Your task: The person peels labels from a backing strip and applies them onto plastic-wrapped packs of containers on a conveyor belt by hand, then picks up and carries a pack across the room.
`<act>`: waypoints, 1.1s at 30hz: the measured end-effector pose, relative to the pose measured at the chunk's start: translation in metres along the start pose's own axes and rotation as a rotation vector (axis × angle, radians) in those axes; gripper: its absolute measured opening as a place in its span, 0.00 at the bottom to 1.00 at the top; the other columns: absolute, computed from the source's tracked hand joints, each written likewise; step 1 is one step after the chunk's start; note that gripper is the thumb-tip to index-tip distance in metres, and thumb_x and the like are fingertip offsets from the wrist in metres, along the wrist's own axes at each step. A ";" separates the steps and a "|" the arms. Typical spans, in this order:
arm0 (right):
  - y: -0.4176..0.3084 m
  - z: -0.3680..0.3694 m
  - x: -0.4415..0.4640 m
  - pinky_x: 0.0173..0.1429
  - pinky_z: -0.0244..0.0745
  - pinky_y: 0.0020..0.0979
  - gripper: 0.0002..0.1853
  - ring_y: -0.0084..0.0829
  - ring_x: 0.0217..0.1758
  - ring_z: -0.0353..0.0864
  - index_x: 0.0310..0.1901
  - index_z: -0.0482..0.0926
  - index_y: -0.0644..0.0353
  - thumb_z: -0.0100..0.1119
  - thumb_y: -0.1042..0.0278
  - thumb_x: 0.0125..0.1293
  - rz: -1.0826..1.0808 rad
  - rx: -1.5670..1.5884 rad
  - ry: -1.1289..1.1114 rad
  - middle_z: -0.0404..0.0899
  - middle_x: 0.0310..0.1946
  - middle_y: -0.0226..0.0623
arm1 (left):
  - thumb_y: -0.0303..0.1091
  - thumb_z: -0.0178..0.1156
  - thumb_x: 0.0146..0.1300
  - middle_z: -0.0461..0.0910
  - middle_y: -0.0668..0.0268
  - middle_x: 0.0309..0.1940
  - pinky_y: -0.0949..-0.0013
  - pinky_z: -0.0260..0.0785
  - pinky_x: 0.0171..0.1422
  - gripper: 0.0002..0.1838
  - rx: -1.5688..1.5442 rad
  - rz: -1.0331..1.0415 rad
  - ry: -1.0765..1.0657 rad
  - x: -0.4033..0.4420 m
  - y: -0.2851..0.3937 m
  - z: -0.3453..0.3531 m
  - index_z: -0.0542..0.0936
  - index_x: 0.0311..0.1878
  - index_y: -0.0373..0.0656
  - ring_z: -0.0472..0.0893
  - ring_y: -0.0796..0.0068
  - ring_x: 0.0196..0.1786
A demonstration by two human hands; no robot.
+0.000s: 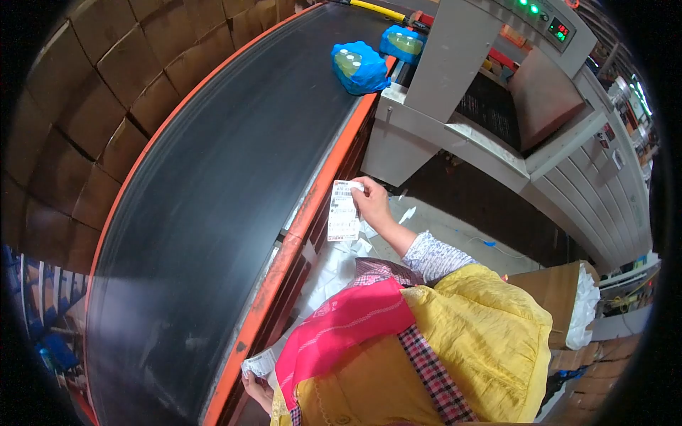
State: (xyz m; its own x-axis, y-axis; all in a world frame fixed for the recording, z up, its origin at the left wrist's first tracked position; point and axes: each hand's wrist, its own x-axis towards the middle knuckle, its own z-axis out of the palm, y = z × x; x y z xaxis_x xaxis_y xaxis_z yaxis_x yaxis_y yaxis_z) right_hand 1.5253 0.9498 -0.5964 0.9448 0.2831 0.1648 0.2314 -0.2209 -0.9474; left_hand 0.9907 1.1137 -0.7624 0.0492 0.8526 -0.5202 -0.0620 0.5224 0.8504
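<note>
Pinched at its top right corner, a white printed shipping label [342, 220] hangs from my right hand [375, 204] beside the conveyor's orange rail. My left hand [258, 390] is low in the view, close to the same rail, with its fingers closed around white printed labels [261, 363]; whether these are a roll or a stack I cannot tell. On the far right side of the black conveyor belt [213, 177] sits a blue plastic-wrapped package [364, 78] with a greenish see-through patch. Behind it is a second blue package [402, 45], near the machine.
A grey machine [419, 64] with green lights and a digital display stands right of the belt. Stacked cardboard boxes [92, 106] line the belt's left side. White paper scraps [330, 273] lie on the floor below the rail. A carton [550, 295] stands at right.
</note>
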 end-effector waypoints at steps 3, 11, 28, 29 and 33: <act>0.009 -0.008 0.013 0.36 0.73 0.26 0.10 0.23 0.31 0.79 0.40 0.78 0.66 0.56 0.69 0.60 -0.030 -0.006 0.049 0.82 0.29 0.37 | 0.34 0.60 0.61 0.78 0.59 0.38 0.66 0.72 0.42 0.19 0.127 0.066 0.337 0.012 -0.026 -0.008 0.72 0.53 0.36 0.78 0.67 0.38; 0.032 -0.051 0.078 0.42 0.71 0.23 0.20 0.19 0.36 0.78 0.54 0.75 0.66 0.53 0.61 0.66 0.140 0.102 0.022 0.82 0.39 0.34 | 0.28 0.56 0.65 0.68 0.68 0.32 0.72 0.68 0.41 0.19 0.337 0.447 0.334 -0.028 0.015 0.118 0.69 0.58 0.36 0.69 0.78 0.36; 0.112 -0.114 0.418 0.30 0.61 0.26 0.39 0.21 0.16 0.57 0.52 0.67 0.58 0.30 0.25 0.63 0.387 0.871 -0.246 0.56 0.14 0.22 | 0.52 0.53 0.66 0.71 0.65 0.59 0.68 0.58 0.59 0.28 0.344 0.271 -0.778 0.087 0.137 0.727 0.70 0.62 0.43 0.67 0.75 0.62; 0.112 -0.115 0.433 0.28 0.58 0.24 0.41 0.19 0.17 0.57 0.53 0.68 0.59 0.33 0.24 0.61 0.407 0.860 -0.334 0.56 0.15 0.21 | 0.54 0.51 0.66 0.67 0.64 0.63 0.62 0.55 0.64 0.30 0.296 0.265 -0.796 0.088 0.133 0.758 0.68 0.64 0.44 0.63 0.73 0.65; 0.119 -0.112 0.465 0.27 0.56 0.18 0.44 0.16 0.19 0.59 0.64 0.62 0.57 0.33 0.24 0.62 0.477 0.722 -0.487 0.59 0.16 0.23 | 0.58 0.47 0.67 0.65 0.62 0.64 0.57 0.48 0.71 0.33 0.152 0.284 -0.767 0.093 0.113 0.857 0.64 0.67 0.44 0.60 0.69 0.68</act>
State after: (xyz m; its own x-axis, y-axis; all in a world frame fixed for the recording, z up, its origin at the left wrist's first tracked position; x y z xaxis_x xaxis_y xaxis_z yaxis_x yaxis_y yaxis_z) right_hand 2.0180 0.9504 -0.6019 0.6667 0.7005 -0.2546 -0.4981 0.1646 -0.8514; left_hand 1.8429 1.2439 -0.6473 0.7213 0.6797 -0.1327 -0.0419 0.2341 0.9713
